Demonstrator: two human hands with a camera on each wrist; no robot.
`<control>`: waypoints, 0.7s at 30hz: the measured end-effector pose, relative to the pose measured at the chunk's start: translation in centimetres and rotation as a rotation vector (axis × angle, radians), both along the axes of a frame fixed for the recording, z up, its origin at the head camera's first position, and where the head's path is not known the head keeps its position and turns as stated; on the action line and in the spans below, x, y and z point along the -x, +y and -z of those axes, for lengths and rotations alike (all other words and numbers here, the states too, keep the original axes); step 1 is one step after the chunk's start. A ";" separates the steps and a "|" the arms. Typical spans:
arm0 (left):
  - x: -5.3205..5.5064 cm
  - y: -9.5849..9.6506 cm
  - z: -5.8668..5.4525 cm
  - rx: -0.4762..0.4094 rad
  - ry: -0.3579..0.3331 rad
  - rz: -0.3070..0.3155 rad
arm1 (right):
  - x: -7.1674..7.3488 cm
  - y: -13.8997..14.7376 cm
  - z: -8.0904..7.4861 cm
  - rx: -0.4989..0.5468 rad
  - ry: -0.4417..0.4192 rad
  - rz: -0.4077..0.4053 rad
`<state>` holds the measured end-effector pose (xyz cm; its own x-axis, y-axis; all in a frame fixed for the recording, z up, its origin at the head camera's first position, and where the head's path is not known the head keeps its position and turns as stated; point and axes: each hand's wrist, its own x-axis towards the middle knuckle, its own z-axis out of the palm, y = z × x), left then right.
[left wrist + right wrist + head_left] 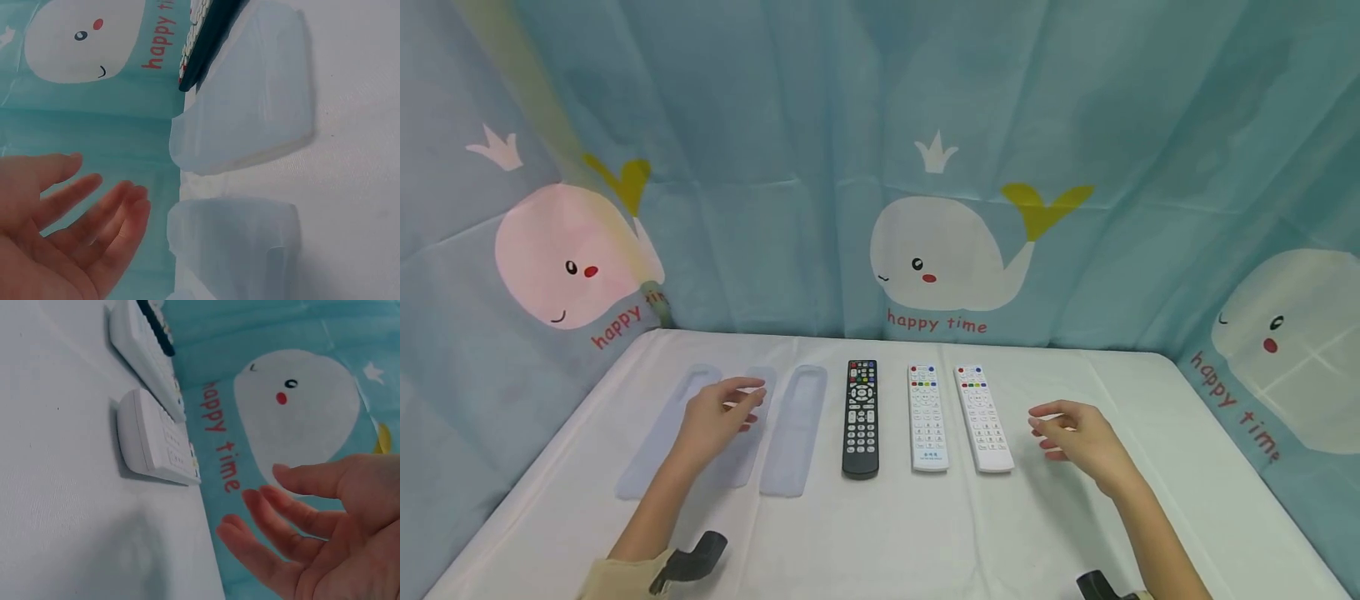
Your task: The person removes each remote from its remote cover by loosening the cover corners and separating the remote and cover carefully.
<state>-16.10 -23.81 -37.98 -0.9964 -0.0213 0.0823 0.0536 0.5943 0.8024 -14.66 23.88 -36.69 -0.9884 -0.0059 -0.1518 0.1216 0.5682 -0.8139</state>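
My left hand (713, 421) hovers over translucent bluish sleeves on the left of the table, its fingers relaxed and holding nothing. Three sleeves lie side by side: the left sleeve (651, 450), the middle sleeve (741, 462), partly hidden by the hand, and the right sleeve (793, 433). A black remote control (861, 421) lies beside them, then a white remote control (928, 421) and a second, slightly tilted white remote control (985, 421). To the right of that last one, my right hand (1078, 437) hangs in the air with loosely bent fingers and touches nothing.
A white cloth covers the table (880, 542). Behind it and at both sides hangs a teal curtain (760, 250) printed with whales. A black strap end (696, 558) sticks out at the left wrist, and another black piece (1097, 586) at the right.
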 end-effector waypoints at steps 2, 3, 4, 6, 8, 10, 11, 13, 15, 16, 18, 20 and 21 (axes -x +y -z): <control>-0.2 0.3 -0.2 0.016 0.028 -0.015 | 0.0 0.2 0.0 -0.030 0.038 0.006; -0.2 0.4 -0.3 0.021 0.040 -0.023 | 0.0 0.3 0.0 -0.049 0.060 0.010; -0.2 0.5 -0.4 0.026 0.053 -0.029 | -0.1 0.3 0.1 -0.074 0.086 0.016; -0.3 0.7 -0.5 0.033 0.077 -0.040 | -0.1 0.4 0.3 -0.125 0.143 0.029; -0.3 0.8 -0.4 0.063 0.120 -0.055 | -0.1 0.3 0.5 -0.172 0.195 0.044; -0.2 0.8 -0.2 0.101 0.177 -0.065 | 0.0 0.2 0.7 -0.214 0.248 0.060; -0.2 0.8 -0.1 0.119 0.204 -0.064 | 0.0 0.2 0.8 -0.227 0.283 0.065; -0.3 0.9 0.1 0.175 0.247 -0.062 | 0.1 0.1 1.1 -0.251 0.366 0.079; -0.4 0.9 0.2 0.226 0.261 -0.057 | 0.2 0.1 1.5 -0.274 0.465 0.089; -0.5 1.0 0.3 0.256 0.259 -0.054 | 0.2 0.1 1.6 -0.288 0.515 0.094; -0.6 1.0 0.4 0.323 0.251 -0.057 | 0.3 0.2 1.9 -0.321 0.591 0.104; -0.7 1.1 0.5 0.381 0.256 -0.069 | 0.4 0.3 2.0 -0.348 0.636 0.106; -0.7 1.2 0.6 0.408 0.267 -0.075 | 0.6 0.4 2.2 -0.364 0.654 0.103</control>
